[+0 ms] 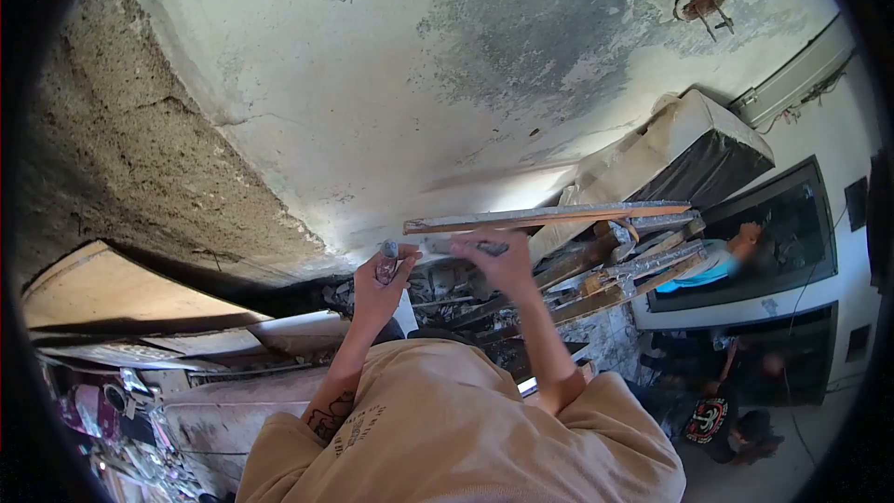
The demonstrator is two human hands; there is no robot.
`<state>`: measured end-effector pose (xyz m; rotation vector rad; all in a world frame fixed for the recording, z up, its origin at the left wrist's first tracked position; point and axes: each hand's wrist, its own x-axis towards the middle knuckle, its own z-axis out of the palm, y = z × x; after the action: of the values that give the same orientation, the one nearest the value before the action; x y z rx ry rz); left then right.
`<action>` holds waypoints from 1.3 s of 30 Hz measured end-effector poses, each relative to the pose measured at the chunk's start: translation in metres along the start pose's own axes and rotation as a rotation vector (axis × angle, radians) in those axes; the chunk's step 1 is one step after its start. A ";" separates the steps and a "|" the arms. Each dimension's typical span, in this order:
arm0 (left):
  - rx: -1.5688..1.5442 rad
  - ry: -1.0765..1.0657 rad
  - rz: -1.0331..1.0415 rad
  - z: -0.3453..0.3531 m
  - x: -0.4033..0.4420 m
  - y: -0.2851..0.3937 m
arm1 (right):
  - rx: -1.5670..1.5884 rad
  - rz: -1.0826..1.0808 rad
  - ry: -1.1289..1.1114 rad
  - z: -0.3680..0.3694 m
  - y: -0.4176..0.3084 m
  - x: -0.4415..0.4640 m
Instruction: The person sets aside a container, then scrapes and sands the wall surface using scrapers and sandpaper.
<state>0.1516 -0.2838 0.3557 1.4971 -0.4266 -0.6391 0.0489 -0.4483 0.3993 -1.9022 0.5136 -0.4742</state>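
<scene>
In front of my chest, my left hand is closed around a short grey rod whose rounded end stands up above the fingers. To the right, my right hand is closed on a dark grey piece, blurred, so its full shape cannot be made out. A pale smear lies between the two hands. Just beyond them, a long wooden board with a grey, crusty edge runs off to the right.
A peeling wall faces me, with rough exposed plaster at left. Stacked timbers and a wrapped box-shaped bundle stand at right. A curved panel leans at left. People are at the right.
</scene>
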 end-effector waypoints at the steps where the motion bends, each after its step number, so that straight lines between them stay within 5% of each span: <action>1: -0.030 0.016 -0.012 0.000 0.002 0.005 | -0.096 -0.053 -0.002 -0.011 -0.007 0.009; 10: 0.122 -0.014 0.064 -0.024 -0.005 -0.015 | -0.543 -0.792 0.533 -0.102 -0.132 0.048; 13: 0.179 -0.041 0.003 -0.034 -0.009 -0.017 | -0.622 -0.640 0.432 -0.069 -0.101 0.078; 21: 0.191 -0.039 0.002 -0.046 -0.017 -0.022 | -0.580 -0.732 0.534 -0.094 -0.127 0.055; 26: 0.150 -0.017 0.011 -0.051 -0.024 -0.023 | -0.783 -0.550 0.351 -0.081 -0.100 0.081; 33: 0.161 0.005 0.031 -0.060 -0.028 -0.027 | -0.569 -0.625 0.572 -0.100 -0.124 0.063; 35: 0.126 0.013 0.000 -0.058 -0.032 -0.025 | -0.652 -0.740 0.359 -0.083 -0.094 0.090; 39: 0.136 0.010 -0.024 -0.058 -0.037 -0.022 | -0.782 -0.627 0.341 -0.094 -0.102 0.077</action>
<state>0.1565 -0.2145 0.3353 1.6356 -0.4524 -0.6321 0.0750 -0.5269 0.5344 -2.7662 0.3246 -1.1438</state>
